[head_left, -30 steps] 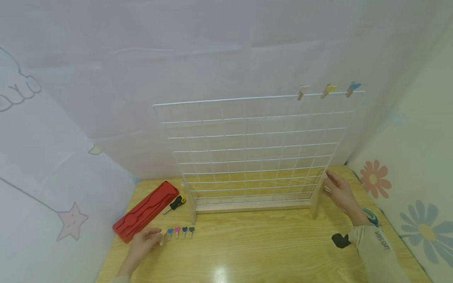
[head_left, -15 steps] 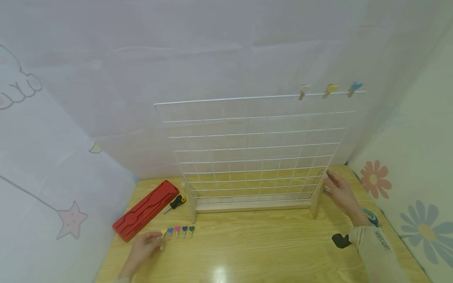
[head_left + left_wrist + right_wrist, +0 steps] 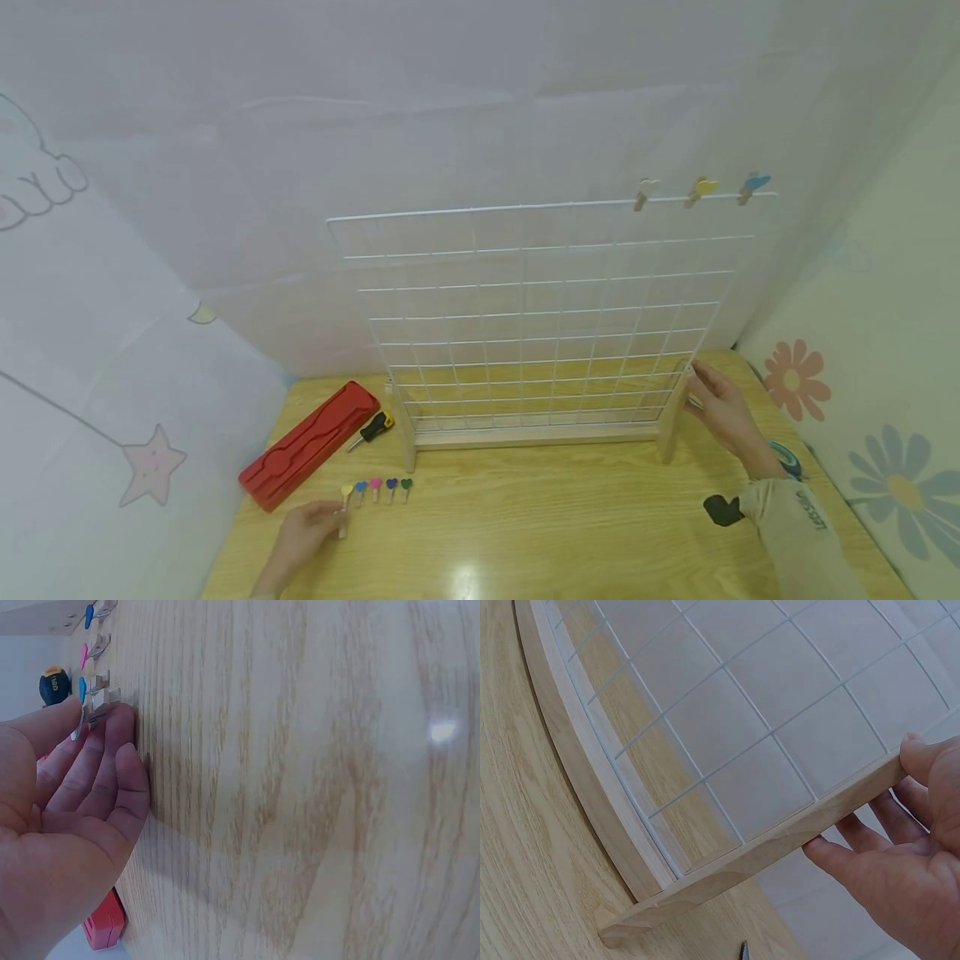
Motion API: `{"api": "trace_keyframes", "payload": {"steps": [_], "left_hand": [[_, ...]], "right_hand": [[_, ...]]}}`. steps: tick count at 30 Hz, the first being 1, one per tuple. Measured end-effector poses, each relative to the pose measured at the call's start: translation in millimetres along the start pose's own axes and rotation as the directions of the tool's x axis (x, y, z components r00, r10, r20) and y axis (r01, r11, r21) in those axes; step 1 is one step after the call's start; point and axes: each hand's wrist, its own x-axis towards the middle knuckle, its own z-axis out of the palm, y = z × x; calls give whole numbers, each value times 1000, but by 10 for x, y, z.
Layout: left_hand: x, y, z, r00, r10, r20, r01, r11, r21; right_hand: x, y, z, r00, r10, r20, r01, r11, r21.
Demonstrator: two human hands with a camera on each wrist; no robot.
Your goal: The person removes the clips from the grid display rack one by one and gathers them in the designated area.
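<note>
My left hand [image 3: 303, 533] pinches a small pale clothespin [image 3: 342, 530] between thumb and fingertips, low over the table at front left; the fingers partly cover it. Just beyond it lies a short row of heart-topped clothespins: yellow [image 3: 347, 491], light blue [image 3: 362, 487], pink [image 3: 376, 485], dark blue [image 3: 392, 484] and green [image 3: 407, 484]. My right hand [image 3: 722, 410] grips the right wooden upright [image 3: 780, 838] of a stand, thumb on its edge and fingers behind. The stand bears a white wire grid [image 3: 521, 283]. White, yellow and blue heart clothespins [image 3: 703, 189] sit on the grid's top wire at right.
A red tray [image 3: 311, 446] with moulded hollows and a black-and-yellow screwdriver [image 3: 372, 430] lie left of the stand. Beside my right forearm are a black object [image 3: 723, 510] and a teal-handled tool [image 3: 786, 459]. Printed cloth walls surround the wooden table [image 3: 525, 525].
My left hand has drawn slightly toward the table's front with the pale clothespin, away from the row, so the yellow-heart clothespin shows more fully. The right hand has stayed on the upright.
</note>
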Motion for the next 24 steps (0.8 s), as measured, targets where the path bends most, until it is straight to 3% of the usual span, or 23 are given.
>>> {"api": "trace_keyframes", "payload": {"steps": [9,16,24], "left_hand": [[24,-65,5,1000,14,-3,-14,999,43],[32,-33,15,998,58,-22,-56,993,106],[28,-5,7,997,69,-28,-64,984,166]], "right_hand": [[0,-14,5,1000,0,8,0,1000,-1],[-3,-34,7,1000,7,12,-7,1000,1],[-4,-33,2,1000,10,14,-10,1000,-6]]}}
